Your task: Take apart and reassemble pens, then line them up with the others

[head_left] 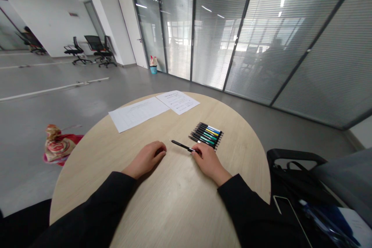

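Note:
My right hand point(207, 159) pinches a black pen point(180, 145) near one end. The pen points left over the wooden round table point(174, 201), with its tip toward my left hand. My left hand point(148, 157) rests on the tabletop with loosely curled fingers, the thumb a little apart from them and nothing visible in it. Just beyond my right hand lies a row of several pens point(205, 135), side by side, with black grips and white, blue, yellow and green barrel parts. My right hand partly covers the nearest end of that row.
Two printed paper sheets, one on the left point(139, 113) and one on the right point(178, 102), lie at the table's far side. A chair point(296, 157) with a black bag and a phone point(290, 213) stands at right. A patterned bag point(61, 145) is on the left.

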`<state>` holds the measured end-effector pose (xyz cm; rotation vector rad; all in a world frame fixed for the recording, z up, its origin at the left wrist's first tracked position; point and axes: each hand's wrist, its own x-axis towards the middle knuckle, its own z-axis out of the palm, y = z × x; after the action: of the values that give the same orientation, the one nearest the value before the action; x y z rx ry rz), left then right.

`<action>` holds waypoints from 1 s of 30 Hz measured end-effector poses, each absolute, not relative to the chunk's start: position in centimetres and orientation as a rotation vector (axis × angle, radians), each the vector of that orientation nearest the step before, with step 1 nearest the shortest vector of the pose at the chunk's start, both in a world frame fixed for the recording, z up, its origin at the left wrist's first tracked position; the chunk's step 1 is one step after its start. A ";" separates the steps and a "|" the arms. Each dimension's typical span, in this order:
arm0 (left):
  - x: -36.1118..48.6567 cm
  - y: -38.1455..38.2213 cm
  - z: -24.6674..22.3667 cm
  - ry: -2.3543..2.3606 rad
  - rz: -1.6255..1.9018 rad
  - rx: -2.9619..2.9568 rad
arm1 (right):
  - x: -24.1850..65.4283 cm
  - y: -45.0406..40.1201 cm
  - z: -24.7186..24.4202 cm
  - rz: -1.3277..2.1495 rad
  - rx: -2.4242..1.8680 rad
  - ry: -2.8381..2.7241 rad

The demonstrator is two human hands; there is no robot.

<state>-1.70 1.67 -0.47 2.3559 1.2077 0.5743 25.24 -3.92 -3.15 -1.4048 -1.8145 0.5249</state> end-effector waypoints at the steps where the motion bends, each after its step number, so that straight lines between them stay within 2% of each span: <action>1: -1.7 1.6 -0.4 1.228 0.595 2.319 | 25.2 -3.9 -3.1 0.525 -1.404 -1.810; 6: -1.5 1.6 -0.1 1.315 0.737 2.093 | 25.3 -3.9 -3.5 0.534 -1.382 -1.798; 15: -1.4 2.1 -0.5 1.190 0.929 1.753 | 25.2 -4.0 -3.1 0.545 -1.343 -1.824; 30: -1.0 1.6 -0.1 1.143 0.852 1.774 | 25.2 -4.0 -3.1 0.553 -1.332 -1.841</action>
<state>-1.04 1.61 -0.06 1.7743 1.1433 0.8522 25.20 -4.02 -3.10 -1.3316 -1.8408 0.5526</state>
